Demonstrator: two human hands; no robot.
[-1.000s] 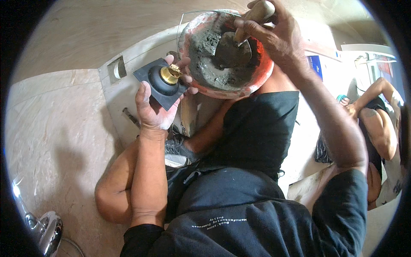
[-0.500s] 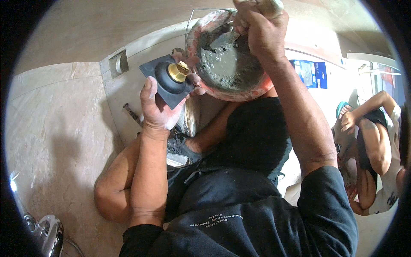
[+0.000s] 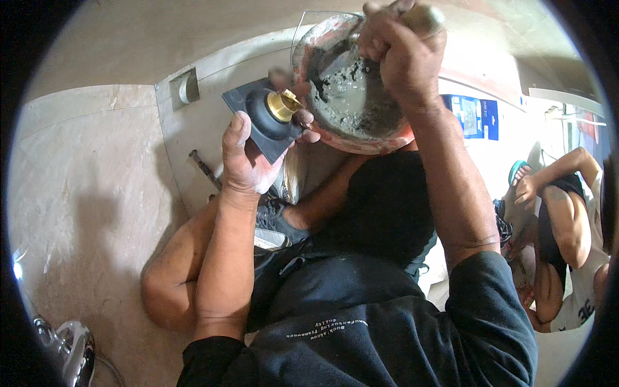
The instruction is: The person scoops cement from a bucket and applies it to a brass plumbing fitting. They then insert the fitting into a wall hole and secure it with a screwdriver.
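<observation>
My left hand (image 3: 242, 158) grips a square dark floor drain (image 3: 256, 119) by its edges, with its brass neck facing up and grey paste on the neck's tip. Just right of it stands a red bucket (image 3: 342, 143), its rim smeared with cement. Wet grey mortar (image 3: 356, 97) lies inside. Above the bucket my right hand (image 3: 409, 68) is closed round the pale, rounded handle (image 3: 427, 20) of a trowel. Its blade reaches down into the mortar, partly coated and partly hidden by my fingers.
A square recess with a white pipe (image 3: 185, 89) opens in the floor at far left. A dark metal tool (image 3: 205, 169) lies by my left wrist. Blue packaging (image 3: 477, 117) sits right of the bucket. Another person (image 3: 570, 219) crouches at right; a chrome fixture (image 3: 76, 348) is at lower left.
The bucket, drain and both hands appear slightly farther right in the view. The trowel has shifted within the mortar, and its blade shows less. Both grips stay the same.
</observation>
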